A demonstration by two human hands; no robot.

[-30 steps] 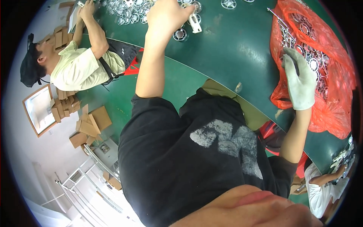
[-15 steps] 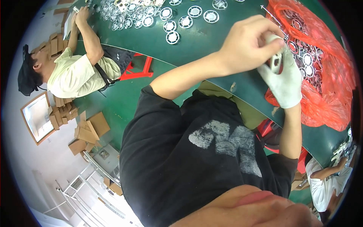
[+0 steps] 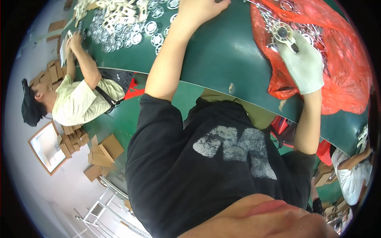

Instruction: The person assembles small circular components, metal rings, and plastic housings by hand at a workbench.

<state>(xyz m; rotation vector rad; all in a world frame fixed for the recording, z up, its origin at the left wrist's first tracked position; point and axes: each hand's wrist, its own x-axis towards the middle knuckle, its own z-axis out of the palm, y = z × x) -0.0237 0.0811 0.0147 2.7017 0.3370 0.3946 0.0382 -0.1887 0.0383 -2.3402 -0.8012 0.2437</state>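
My right hand [image 3: 303,65], in a pale glove, is closed around a cream plastic part [image 3: 282,32] with a round spoked ring and a dark centre. It holds the part over the near side of an open red plastic bag [image 3: 341,85], which contains many small metal pieces and silver ring-shaped discs. My bare left hand [image 3: 200,12] reaches to the far edge of the view above the green table [image 3: 226,47]. Its thumb stands out to the right; the other fingers are mostly cut off. Nothing shows in it. Silver spoked discs [image 3: 151,27] lie left of that forearm.
A heap of cream plastic parts [image 3: 121,14] lies behind the discs. At the left, a person in a pale shirt [image 3: 81,99] works at the table. Another person in white [image 3: 349,174] is at the lower right. Cardboard boxes [image 3: 105,152] stand on the floor.
My hands were together at the bag's edge around a cream part. The left has moved away to the far left, while the right keeps a cream part over the bag.
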